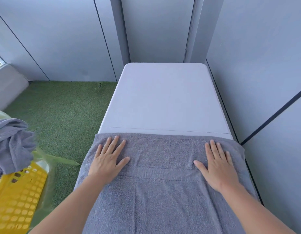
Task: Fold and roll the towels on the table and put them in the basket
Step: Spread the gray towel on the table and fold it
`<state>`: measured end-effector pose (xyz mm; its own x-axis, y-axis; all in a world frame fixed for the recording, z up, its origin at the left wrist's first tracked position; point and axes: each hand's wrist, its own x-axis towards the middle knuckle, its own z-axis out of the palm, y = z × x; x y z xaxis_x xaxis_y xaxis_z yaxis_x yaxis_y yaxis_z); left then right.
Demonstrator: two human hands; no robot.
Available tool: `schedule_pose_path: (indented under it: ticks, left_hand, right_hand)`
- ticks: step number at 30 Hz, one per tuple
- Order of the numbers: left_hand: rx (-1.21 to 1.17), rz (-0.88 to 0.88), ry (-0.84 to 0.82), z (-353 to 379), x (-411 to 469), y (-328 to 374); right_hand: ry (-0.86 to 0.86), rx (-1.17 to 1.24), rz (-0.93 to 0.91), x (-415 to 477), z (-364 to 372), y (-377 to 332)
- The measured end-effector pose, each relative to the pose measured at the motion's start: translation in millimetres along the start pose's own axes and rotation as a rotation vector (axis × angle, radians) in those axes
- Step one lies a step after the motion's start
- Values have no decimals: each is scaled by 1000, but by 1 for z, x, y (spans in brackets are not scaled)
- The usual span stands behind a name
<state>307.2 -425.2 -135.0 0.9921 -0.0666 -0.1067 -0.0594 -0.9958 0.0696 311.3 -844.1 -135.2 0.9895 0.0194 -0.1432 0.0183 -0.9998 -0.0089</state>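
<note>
Both palms flat on a grey towel spread over the tabletop.

The grey towel (pixel 163 166) (terry, with a woven band crossing it between the hands) covers the near end of the white tabletop (pixel 163 98), its side edges draping over both sides. The left hand (pixel 109 159) and right hand (pixel 215 164) lie open, fingers spread, pressing on the cloth near its far corners and gripping nothing. A yellow basket (pixel 16 200) stands on the green turf (pixel 65 112) at left, with another grey towel (pixel 9 144) heaped over its rim. No readable writing shows.
</note>
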Motion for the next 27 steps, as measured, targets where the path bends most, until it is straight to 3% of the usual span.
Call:
schedule_pose_path:
  ticks: [9, 15, 21, 27]
  left_hand:
    - [-15, -77, -2, -1, -3, -28]
    - [11, -72, -87, -11, -1, -24]
    - [-69, -17, -3, -23, -46, -10]
    - [-119, -109, 12, 3, -126, 0]
  right_hand:
    - [-15, 9, -65, 17, -1, -44]
    - [-131, 50, -112, 23, -16, -34]
    - [17, 112, -201, -37, -16, -9]
    - [-25, 32, -116, -98, 11, 24]
